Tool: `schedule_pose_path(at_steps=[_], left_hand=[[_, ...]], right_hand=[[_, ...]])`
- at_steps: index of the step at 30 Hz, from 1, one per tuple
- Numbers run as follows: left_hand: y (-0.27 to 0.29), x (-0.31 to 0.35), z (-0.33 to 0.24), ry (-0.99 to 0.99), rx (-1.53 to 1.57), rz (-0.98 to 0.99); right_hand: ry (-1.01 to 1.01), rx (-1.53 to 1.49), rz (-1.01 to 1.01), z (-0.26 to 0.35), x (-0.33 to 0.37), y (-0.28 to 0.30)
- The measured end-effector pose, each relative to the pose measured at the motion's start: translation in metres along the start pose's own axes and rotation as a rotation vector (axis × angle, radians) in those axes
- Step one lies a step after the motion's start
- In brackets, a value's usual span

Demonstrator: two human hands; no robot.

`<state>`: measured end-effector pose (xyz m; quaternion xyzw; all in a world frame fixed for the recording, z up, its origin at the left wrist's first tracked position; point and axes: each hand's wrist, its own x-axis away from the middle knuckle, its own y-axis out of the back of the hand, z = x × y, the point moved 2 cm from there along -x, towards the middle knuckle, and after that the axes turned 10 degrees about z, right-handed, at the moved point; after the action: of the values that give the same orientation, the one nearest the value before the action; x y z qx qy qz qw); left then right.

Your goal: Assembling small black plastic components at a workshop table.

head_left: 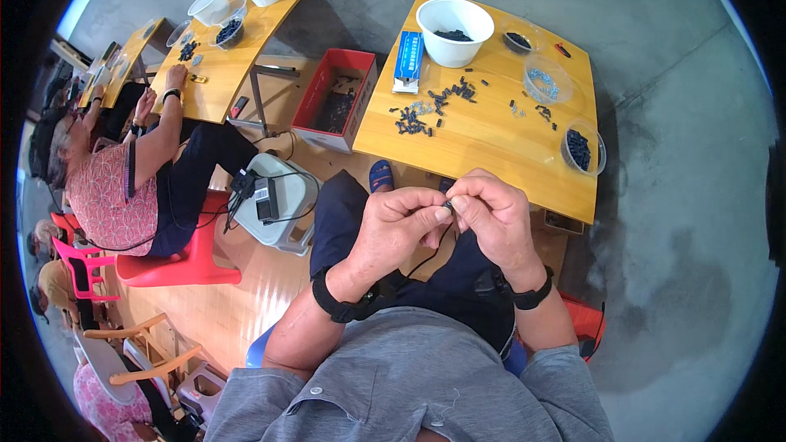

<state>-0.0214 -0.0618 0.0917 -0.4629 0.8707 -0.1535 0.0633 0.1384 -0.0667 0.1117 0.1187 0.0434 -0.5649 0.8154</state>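
The left hand (pixel 401 221) and right hand (pixel 495 217) meet near the yellow wooden bench (pixel 508 164), fingertips pinching one small dark piece (pixel 448 206), apparently mid-work. Many loose black plastic pieces (pixel 413 124) remain on the bench; which are finished, I cannot tell.

small dark piece (pixel 448 206): mostly hidden; grey shirt (pixel 393 368): cut off

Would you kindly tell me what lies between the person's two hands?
In the head view, a small dark piece is held between the left hand and the right hand.
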Motion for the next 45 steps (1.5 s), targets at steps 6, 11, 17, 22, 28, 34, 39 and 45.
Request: schedule_pose_path(at_steps=[6,11,17,22,28,34,39,45], left_hand=[[0.0,-0.002,0.002,0.019,-0.031,-0.011],[0.0,-0.001,0.001,0.021,-0.023,-0.011],[-0.003,-0.002,-0.009,-0.042,-0.018,0.038],[-0.004,-0.002,-0.012,-0.105,-0.002,0.07],[-0.005,-0.002,-0.008,-0.132,0.107,0.036],[-0.003,0.001,-0.011,-0.125,0.028,0.044],[0.002,0.001,-0.01,-0.24,-0.036,0.051],[0.003,0.002,-0.012,-0.294,-0.088,0.055]], right_hand=[[-0.02,-0.013,-0.024,-0.003,0.0,0.001],[-0.013,-0.031,-0.024,-0.005,0.003,0.0],[-0.074,-0.868,-0.075,-0.01,0.005,-0.004],[-0.057,-0.798,-0.062,-0.007,0.004,-0.004],[-0.05,-0.614,-0.111,-0.004,0.006,-0.008],[-0.046,-0.473,-0.114,0.0,0.004,-0.01],[-0.041,-0.707,-0.087,0.004,0.001,-0.014],[0.006,-0.563,-0.049,0.007,0.0,-0.014]])
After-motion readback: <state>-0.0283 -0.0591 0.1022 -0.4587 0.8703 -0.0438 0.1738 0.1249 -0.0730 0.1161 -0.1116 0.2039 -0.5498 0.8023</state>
